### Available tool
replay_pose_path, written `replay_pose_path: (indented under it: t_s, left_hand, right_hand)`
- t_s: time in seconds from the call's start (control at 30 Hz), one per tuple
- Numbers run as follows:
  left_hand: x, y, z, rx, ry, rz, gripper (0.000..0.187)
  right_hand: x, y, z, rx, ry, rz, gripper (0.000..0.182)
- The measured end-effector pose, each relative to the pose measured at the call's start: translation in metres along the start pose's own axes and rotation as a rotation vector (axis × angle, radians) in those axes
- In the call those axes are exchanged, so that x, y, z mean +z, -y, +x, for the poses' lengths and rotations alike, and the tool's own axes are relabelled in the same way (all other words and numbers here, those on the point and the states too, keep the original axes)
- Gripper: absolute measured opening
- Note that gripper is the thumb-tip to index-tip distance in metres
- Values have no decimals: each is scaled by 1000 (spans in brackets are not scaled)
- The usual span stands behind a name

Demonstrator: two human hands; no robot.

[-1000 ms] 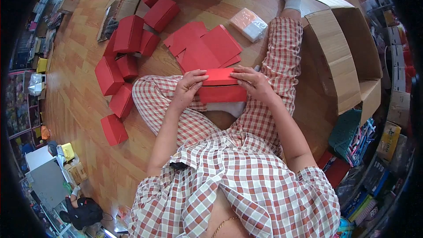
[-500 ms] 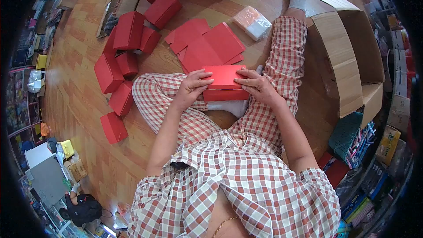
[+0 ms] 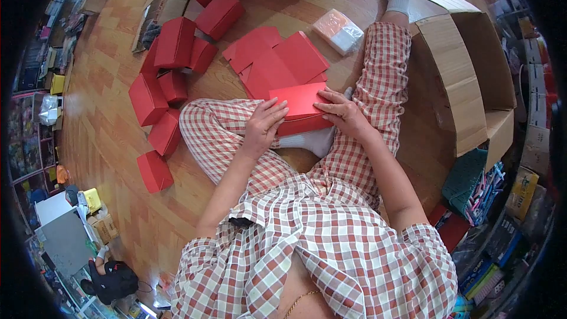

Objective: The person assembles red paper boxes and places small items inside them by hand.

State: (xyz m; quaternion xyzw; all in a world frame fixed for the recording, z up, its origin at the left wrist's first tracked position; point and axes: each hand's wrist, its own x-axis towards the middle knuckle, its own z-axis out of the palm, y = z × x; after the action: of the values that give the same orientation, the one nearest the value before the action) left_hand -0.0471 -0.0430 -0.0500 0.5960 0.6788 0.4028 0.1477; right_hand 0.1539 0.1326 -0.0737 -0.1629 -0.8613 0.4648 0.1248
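A red box (image 3: 304,106) sits between my two hands above my folded leg, its lid side facing up. My left hand (image 3: 264,123) presses its fingers on the left end of the box. On the right end, my right hand (image 3: 346,113) has its fingers on top and the thumb side against the edge. Just beyond the box lie flat red cardboard sheets (image 3: 274,62), partly overlapping. Several folded red boxes (image 3: 175,43) are heaped on the floor to the left.
A large open cardboard carton (image 3: 460,77) stands on the right, with a teal basket (image 3: 463,183) of pens below it. A plastic-wrapped packet (image 3: 338,31) lies ahead. Another person (image 3: 112,277) is at the lower left, beside a table.
The box has tilted slightly, its left end moving a little toward me. My left hand has shifted down and flattened somewhat against it. My right hand has barely moved.
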Motion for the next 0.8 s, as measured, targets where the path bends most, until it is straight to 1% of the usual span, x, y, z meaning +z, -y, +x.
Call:
replay_pose_path:
  t_s: [0.03,0.13,0.23,0.33,0.43,0.53,0.57,0.63,0.73,0.8]
  left_hand:
    - [1,-1,-1,34,-19,57,29]
    - [3,-4,-5,54,-26,109,29]
    - [7,-8,-8,39,-45,126,30]
    - [10,-2,-11,46,0,160,32]
    - [6,-9,-9,45,26,148,34]
    - [5,-9,-11,37,42,150,34]
    - [6,-7,-11,34,39,155,34]
    - [9,-3,-12,-8,2,54,31]
    - [10,-7,-9,-57,-34,17,27]
    - [12,-4,-7,-65,-52,9,26]
  right_hand:
    - [0,-1,-1,-1,-1,-1,41]
    - [0,1,0,7,-1,-2,41]
    - [0,3,2,5,-5,-2,41]
    - [1,2,2,40,4,-15,41]
    - [0,1,2,37,3,6,41]
    - [0,2,2,13,21,-47,43]
    - [0,4,2,13,24,-71,41]
    - [2,5,3,-3,34,-91,39]
    - [5,-1,3,-41,18,-144,38]
    - [7,-3,4,-28,2,-150,37]
